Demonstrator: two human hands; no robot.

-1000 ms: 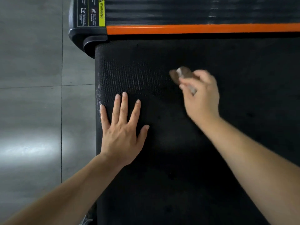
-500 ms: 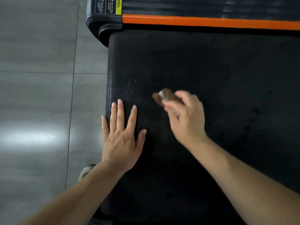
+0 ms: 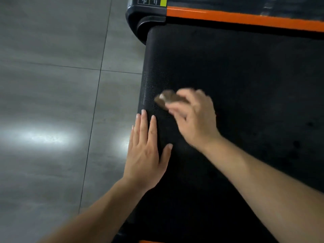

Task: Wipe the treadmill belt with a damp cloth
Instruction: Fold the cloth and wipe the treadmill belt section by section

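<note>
Black, finely dimpled rubber fills most of my feed: the one treadmill belt (image 3: 254, 88), running from the upper right down to the bottom edge. It is matt and dark, and the dotted texture shows only along its left margin, where light catches it. To its left I have the grey floor tiles (image 3: 52, 41), with two grout lines (image 3: 95, 106) crossing and two pale patches of glare (image 3: 43, 135). One orange strip (image 3: 245, 19) borders the belt's far end. Beside it sits a black frame corner (image 3: 140, 20), and above that one label (image 3: 152, 1) with a yellow patch, its print too small for me to read.

Two bare forearms (image 3: 263, 186) come in from below. The left hand (image 3: 145, 153) lies palm down on the belt's left edge. Its four fingers are straight and close together, the thumb is spread to the right, and it holds nothing. The little finger sits past the edge, on the floor side.

The right hand (image 3: 194, 123) is on the belt just beyond the left fingertips, fingers curled around the one cloth (image 3: 166, 99). The cloth is a small brown wad with a pale spot, sticking out of the grip toward the belt's left edge. This hand is blurred, so I cannot count the fingers on the cloth or tell whether the cloth is damp.
</note>
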